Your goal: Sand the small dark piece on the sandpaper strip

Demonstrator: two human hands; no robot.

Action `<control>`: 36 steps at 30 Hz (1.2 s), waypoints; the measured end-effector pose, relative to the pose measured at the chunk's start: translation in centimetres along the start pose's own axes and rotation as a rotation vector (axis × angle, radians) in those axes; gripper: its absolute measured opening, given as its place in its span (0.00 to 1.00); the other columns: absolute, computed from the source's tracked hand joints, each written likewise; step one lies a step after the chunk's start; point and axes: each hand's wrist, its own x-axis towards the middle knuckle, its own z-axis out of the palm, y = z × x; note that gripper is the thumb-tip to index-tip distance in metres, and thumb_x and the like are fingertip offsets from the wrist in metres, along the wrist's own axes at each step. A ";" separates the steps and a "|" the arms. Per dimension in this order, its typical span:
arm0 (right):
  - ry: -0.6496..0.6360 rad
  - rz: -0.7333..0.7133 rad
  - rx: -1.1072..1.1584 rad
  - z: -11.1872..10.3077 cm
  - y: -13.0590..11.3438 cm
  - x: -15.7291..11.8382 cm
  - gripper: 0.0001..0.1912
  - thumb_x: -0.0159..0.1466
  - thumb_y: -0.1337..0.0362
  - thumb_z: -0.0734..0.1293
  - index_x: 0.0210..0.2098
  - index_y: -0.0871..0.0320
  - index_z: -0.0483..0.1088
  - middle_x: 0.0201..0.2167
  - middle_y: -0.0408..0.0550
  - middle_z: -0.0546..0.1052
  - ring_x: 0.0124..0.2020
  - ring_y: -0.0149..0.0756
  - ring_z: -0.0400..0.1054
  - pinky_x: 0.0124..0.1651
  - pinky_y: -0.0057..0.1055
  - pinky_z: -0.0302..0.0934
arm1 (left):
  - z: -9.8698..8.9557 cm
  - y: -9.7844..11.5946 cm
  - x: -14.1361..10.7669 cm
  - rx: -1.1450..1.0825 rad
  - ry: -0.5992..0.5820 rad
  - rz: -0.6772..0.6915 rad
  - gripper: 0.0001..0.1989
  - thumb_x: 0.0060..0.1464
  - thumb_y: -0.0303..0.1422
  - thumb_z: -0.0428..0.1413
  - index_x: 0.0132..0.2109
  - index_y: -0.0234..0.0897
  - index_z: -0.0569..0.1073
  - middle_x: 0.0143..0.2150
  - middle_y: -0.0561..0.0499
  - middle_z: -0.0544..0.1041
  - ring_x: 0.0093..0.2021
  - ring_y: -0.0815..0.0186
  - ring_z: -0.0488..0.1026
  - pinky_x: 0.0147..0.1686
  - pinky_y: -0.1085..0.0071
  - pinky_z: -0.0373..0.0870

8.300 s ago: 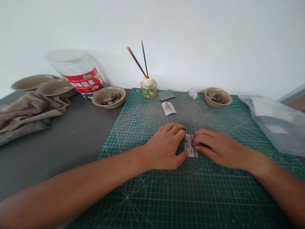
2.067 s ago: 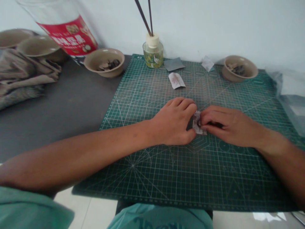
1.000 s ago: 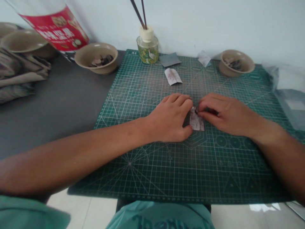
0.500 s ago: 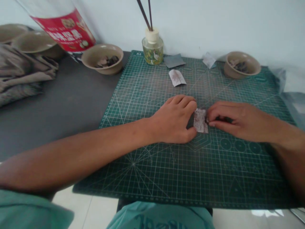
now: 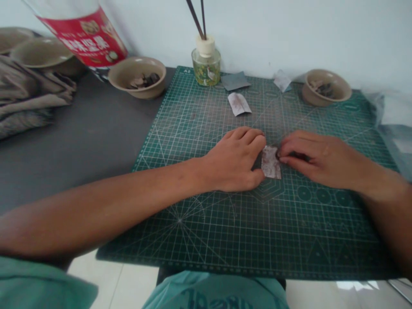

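Note:
A small piece of pale sandpaper point(image 5: 271, 163), smeared with brown dust, lies on the green cutting mat point(image 5: 209, 231). My left hand point(image 5: 240, 161) rests palm down at its left side, thumb and fingertips pressing on its left edge and holding it to the mat. At the right edge of the sandpaper, my right hand point(image 5: 322, 156) is closed in a pinch. A small dark piece point(image 5: 278, 155) shows at its fingertips, mostly hidden by them; its kind is too small to make out.
Two bowls, one at left point(image 5: 138, 77) and another at right point(image 5: 326, 88), contain small brown and dark pieces. Behind the hands are a grey sheet point(image 5: 236, 81), a dusty white sheet point(image 5: 239, 104) and a reed diffuser point(image 5: 206, 64). A red-labelled jar point(image 5: 86, 38) and crumpled cloth point(image 5: 28, 94) occupy the left.
My right hand has shifted slightly up and left along the sandpaper's right edge, still pinched. My left hand stays in place on the paper. The whole view has moved very slightly.

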 end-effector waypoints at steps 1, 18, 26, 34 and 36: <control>-0.026 -0.028 0.032 0.0 -0.4 -0.2 0.07 0.76 0.61 0.66 0.42 0.50 0.76 0.43 0.49 0.82 0.41 0.46 0.79 0.43 0.43 0.70 | 0.1 0.0 0.0 0.002 0.005 0.005 0.19 0.62 0.40 0.56 0.57 0.35 0.72 0.70 0.34 0.74 0.70 0.44 0.69 0.71 0.46 0.67; -0.017 -0.029 0.061 1.1 -1.4 0.1 0.07 0.76 0.62 0.65 0.43 0.50 0.77 0.45 0.50 0.82 0.44 0.47 0.79 0.44 0.42 0.69 | -0.3 -0.1 -0.1 0.015 -0.008 0.034 0.22 0.63 0.41 0.57 0.59 0.33 0.72 0.71 0.33 0.73 0.71 0.44 0.68 0.72 0.47 0.67; -0.045 -0.042 0.068 0.8 -1.4 0.1 0.08 0.76 0.62 0.66 0.42 0.50 0.77 0.42 0.49 0.82 0.41 0.46 0.78 0.43 0.42 0.70 | -0.2 -0.1 -0.1 0.014 -0.003 0.032 0.22 0.62 0.41 0.56 0.58 0.33 0.72 0.71 0.33 0.73 0.71 0.43 0.69 0.72 0.46 0.66; 0.008 0.030 -0.007 0.7 -1.6 0.1 0.08 0.75 0.61 0.65 0.43 0.51 0.78 0.44 0.51 0.82 0.43 0.49 0.79 0.43 0.44 0.70 | 0.0 0.0 -0.1 0.027 0.015 0.021 0.22 0.63 0.41 0.56 0.59 0.33 0.72 0.70 0.33 0.74 0.70 0.43 0.69 0.71 0.46 0.67; -0.063 -0.015 0.082 0.6 -1.8 -0.1 0.07 0.76 0.62 0.66 0.42 0.50 0.77 0.42 0.48 0.82 0.40 0.45 0.78 0.42 0.42 0.70 | 0.0 0.0 -0.2 0.038 0.024 0.036 0.23 0.64 0.42 0.55 0.59 0.32 0.72 0.71 0.33 0.74 0.71 0.43 0.69 0.72 0.47 0.66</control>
